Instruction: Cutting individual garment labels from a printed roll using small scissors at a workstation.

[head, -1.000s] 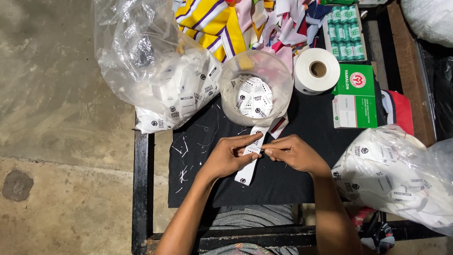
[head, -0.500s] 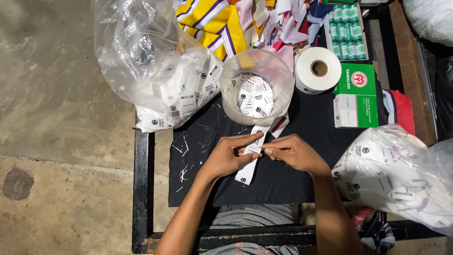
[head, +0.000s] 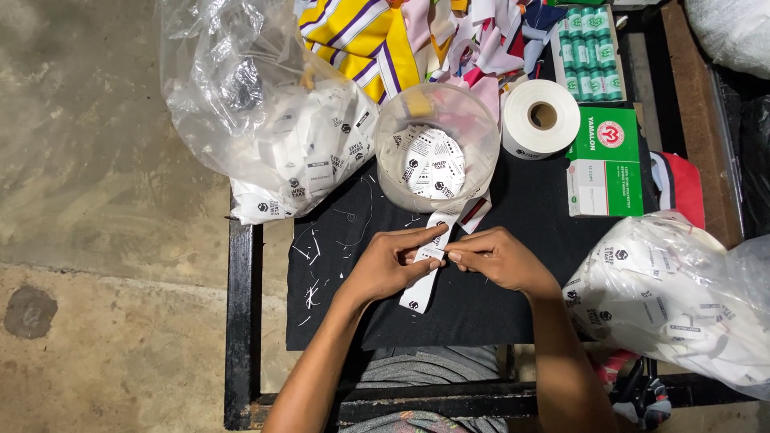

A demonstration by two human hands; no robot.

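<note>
Near the front middle of the black cloth-covered table (head: 497,309), the left hand (head: 391,267) and right hand (head: 499,258) meet, fingertips pinched shut on a white label strip (head: 425,281) that runs from below the hands up toward the clear round tub (head: 437,147); the tub holds loose white printed labels and stands at the back middle; a clear bag of white labels (head: 277,120) slumps over the back left corner; another bag of labels (head: 670,301) lies at the right edge; farther back stand a white tape roll (head: 541,118) and a green and white box (head: 603,164).
</note>
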